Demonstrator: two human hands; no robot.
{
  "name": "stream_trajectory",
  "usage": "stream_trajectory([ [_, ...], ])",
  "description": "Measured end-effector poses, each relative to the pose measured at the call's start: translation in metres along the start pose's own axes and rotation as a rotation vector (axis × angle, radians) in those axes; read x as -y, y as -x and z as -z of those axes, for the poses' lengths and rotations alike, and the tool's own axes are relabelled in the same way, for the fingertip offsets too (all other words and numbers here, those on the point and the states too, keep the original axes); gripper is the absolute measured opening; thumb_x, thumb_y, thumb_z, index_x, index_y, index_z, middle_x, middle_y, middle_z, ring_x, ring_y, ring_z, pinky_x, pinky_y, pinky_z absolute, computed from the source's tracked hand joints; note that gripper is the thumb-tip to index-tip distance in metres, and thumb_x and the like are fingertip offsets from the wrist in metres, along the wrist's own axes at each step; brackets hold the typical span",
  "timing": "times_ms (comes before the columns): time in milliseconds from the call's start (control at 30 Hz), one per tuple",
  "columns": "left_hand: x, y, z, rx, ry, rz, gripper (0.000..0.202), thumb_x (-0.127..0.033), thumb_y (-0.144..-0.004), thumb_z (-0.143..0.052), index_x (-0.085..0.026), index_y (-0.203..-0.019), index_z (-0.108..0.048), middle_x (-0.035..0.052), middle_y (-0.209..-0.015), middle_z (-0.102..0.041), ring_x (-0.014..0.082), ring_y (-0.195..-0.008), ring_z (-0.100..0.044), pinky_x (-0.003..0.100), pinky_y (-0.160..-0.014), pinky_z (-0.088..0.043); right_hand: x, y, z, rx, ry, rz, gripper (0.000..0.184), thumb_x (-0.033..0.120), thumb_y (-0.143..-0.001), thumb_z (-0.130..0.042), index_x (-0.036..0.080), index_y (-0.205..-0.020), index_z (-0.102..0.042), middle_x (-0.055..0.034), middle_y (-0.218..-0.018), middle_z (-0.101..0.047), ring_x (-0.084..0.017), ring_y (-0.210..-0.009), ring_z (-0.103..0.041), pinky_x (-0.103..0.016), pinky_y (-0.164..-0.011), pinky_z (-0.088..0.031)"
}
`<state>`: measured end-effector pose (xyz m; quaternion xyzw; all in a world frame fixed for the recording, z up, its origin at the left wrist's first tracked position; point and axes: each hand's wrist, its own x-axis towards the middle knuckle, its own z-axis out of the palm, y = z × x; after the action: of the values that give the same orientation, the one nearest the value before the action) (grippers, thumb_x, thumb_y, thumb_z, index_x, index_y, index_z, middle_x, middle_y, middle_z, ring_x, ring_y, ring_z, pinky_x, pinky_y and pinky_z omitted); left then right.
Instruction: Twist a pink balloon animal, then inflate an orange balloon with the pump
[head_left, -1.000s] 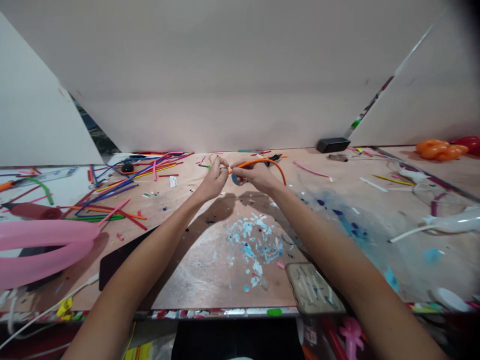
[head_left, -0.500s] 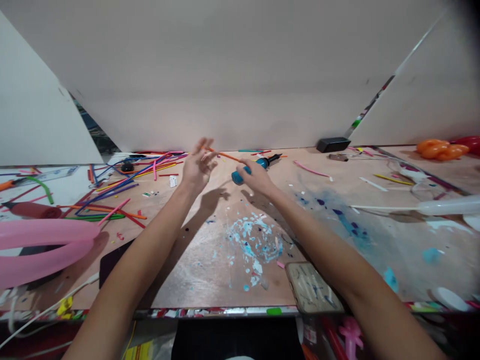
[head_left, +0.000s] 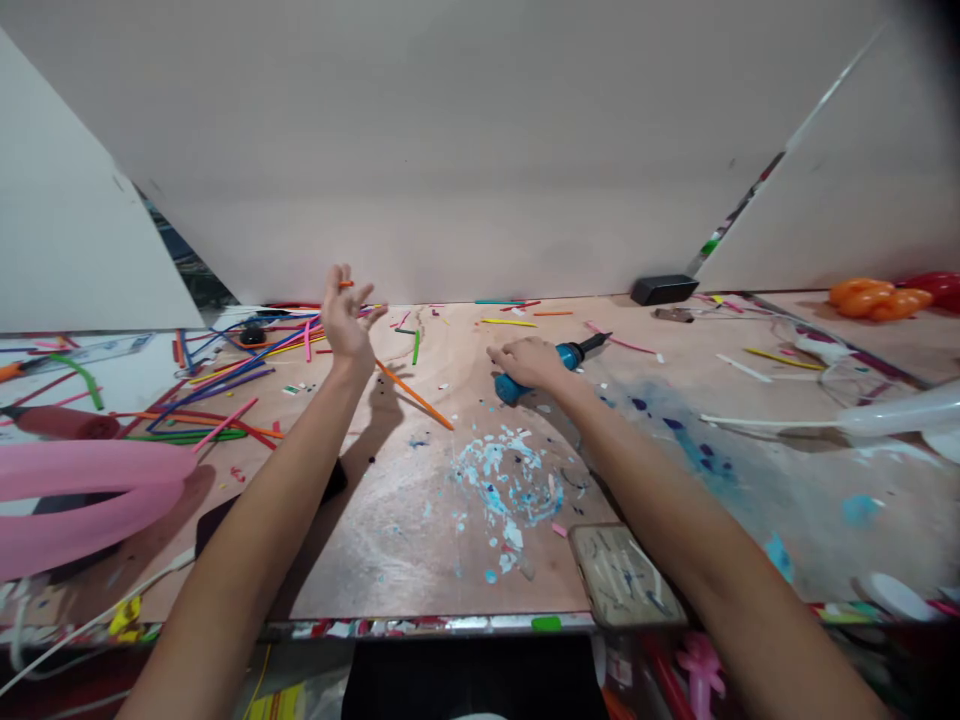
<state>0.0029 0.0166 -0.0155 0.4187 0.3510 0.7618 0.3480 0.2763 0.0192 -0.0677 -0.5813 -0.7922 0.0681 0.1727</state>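
My left hand [head_left: 351, 320] is raised over the left part of the table, palm up with fingers spread. A limp, uninflated orange modelling balloon [head_left: 414, 395] is caught between its fingers, its tip showing there, and the length hangs behind the wrist down toward the tabletop. My right hand [head_left: 529, 362] rests palm down on a blue hand balloon pump [head_left: 510, 390], fingers over its barrel. The pump's black nozzle points right and away from me; nothing is on it.
Many limp coloured balloons [head_left: 217, 390] lie at the left, beside an inflated pink balloon [head_left: 97, 485]. A phone-like case [head_left: 622, 575] lies at the front edge. A black box [head_left: 664, 290] and orange balloon shape [head_left: 877, 298] sit at the back right. Blue paint flecks [head_left: 510, 480] dot the middle.
My left hand has moved left, drawing the orange balloon away from my right hand. The right hand and pump have shifted right and nearer me, and the balloon's free end now hangs.
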Motion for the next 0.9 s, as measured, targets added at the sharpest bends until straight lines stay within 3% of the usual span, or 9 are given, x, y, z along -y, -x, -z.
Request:
stream_trajectory([
  [100, -0.004, -0.014, 0.014, -0.095, -0.041, -0.027, 0.039, -0.038, -0.09, -0.048, -0.031, -0.126, -0.06, 0.0037, -0.148, -0.047, 0.0218, -0.11, -0.063, 0.027, -0.07, -0.056, -0.002, -0.001, -0.005, 0.076, -0.05, 0.042, 0.041, 0.051, -0.089, -0.051, 0.019, -0.102, -0.074, -0.0141, -0.103, -0.072, -0.028, -0.088, -0.065, -0.034, -0.075, -0.044],
  [167, -0.002, -0.015, 0.018, -0.068, -0.064, 0.006, 0.035, -0.036, -0.086, -0.055, -0.027, -0.119, -0.064, 0.0063, -0.139, -0.057, 0.019, -0.098, -0.067, 0.023, -0.064, -0.054, 0.007, 0.001, -0.007, 0.101, -0.051, 0.112, 0.035, 0.049, -0.084, -0.059, 0.02, -0.096, -0.075, -0.0115, -0.095, -0.073, -0.026, -0.081, -0.064, -0.032, -0.068, -0.042],
  [300, 0.011, -0.002, 0.013, 0.1, -0.125, 0.115, 0.035, -0.034, -0.077, -0.067, -0.021, -0.109, -0.068, 0.0105, -0.125, -0.067, 0.0148, -0.083, -0.069, 0.02, -0.058, -0.051, 0.052, 0.017, -0.008, 0.189, -0.133, 0.261, 0.029, 0.045, -0.081, -0.062, 0.02, -0.086, -0.076, -0.0082, -0.078, -0.072, -0.021, -0.067, -0.061, -0.029, -0.061, -0.038],
  [400, 0.019, 0.008, 0.008, 0.264, -0.206, 0.16, 0.039, -0.036, -0.073, -0.072, -0.018, -0.108, -0.068, 0.0117, -0.119, -0.069, 0.0144, -0.081, -0.069, 0.02, -0.06, -0.052, 0.09, 0.032, -0.005, 0.404, -0.388, 0.477, 0.032, 0.044, -0.088, -0.053, 0.021, -0.091, -0.073, -0.0036, -0.071, -0.069, -0.016, -0.06, -0.06, -0.027, -0.06, -0.041],
  [467, 0.021, 0.012, 0.007, 0.347, -0.246, 0.17, 0.039, -0.038, -0.072, -0.074, -0.016, -0.105, -0.069, 0.0114, -0.111, -0.072, 0.015, -0.08, -0.069, 0.021, -0.06, -0.052, 0.104, 0.037, -0.004, 0.319, -0.377, 0.525, 0.032, 0.041, -0.091, -0.047, 0.02, -0.094, -0.072, -0.0051, -0.079, -0.071, -0.019, -0.071, -0.063, -0.03, -0.069, -0.045],
  [600, 0.02, 0.014, 0.007, 0.425, -0.304, 0.176, 0.036, -0.041, -0.07, -0.076, -0.014, -0.095, -0.07, 0.0088, -0.093, -0.073, 0.0148, -0.075, -0.068, 0.022, -0.06, -0.051, 0.096, 0.033, -0.01, -0.089, -0.085, 0.328, 0.047, 0.042, -0.082, -0.06, 0.015, -0.121, -0.063, -0.0204, -0.129, -0.058, -0.037, -0.121, -0.051, -0.047, -0.1, -0.038],
  [667, 0.019, 0.015, 0.008, 0.446, -0.331, 0.192, 0.036, -0.041, -0.069, -0.077, -0.014, -0.093, -0.071, 0.0078, -0.088, -0.072, 0.0139, -0.072, -0.067, 0.022, -0.06, -0.051, 0.082, 0.026, -0.013, -0.014, -0.085, 0.14, 0.065, 0.043, -0.078, -0.063, 0.012, -0.134, -0.052, -0.0245, -0.133, -0.055, -0.039, -0.118, -0.053, -0.047, -0.096, -0.042],
  [800, 0.022, 0.014, 0.01, 0.512, -0.355, 0.251, 0.038, -0.041, -0.071, -0.075, -0.014, -0.097, -0.071, 0.0072, -0.092, -0.07, 0.0115, -0.07, -0.063, 0.024, -0.062, -0.052, 0.066, 0.017, -0.016, 0.247, -0.2, -0.067, 0.081, 0.035, -0.069, -0.067, 0.012, -0.141, -0.038, -0.019, -0.111, -0.067, -0.032, -0.093, -0.065, -0.036, -0.074, -0.049],
  [900, 0.028, 0.012, 0.014, 0.543, -0.425, 0.246, 0.037, -0.04, -0.073, -0.072, -0.014, -0.1, -0.072, 0.0054, -0.087, -0.068, 0.01, -0.066, -0.059, 0.026, -0.062, -0.052, 0.067, 0.016, -0.015, 0.284, -0.378, -0.117, 0.062, 0.033, -0.071, -0.065, 0.013, -0.127, -0.05, -0.0142, -0.101, -0.07, -0.026, -0.086, -0.066, -0.031, -0.071, -0.049],
])
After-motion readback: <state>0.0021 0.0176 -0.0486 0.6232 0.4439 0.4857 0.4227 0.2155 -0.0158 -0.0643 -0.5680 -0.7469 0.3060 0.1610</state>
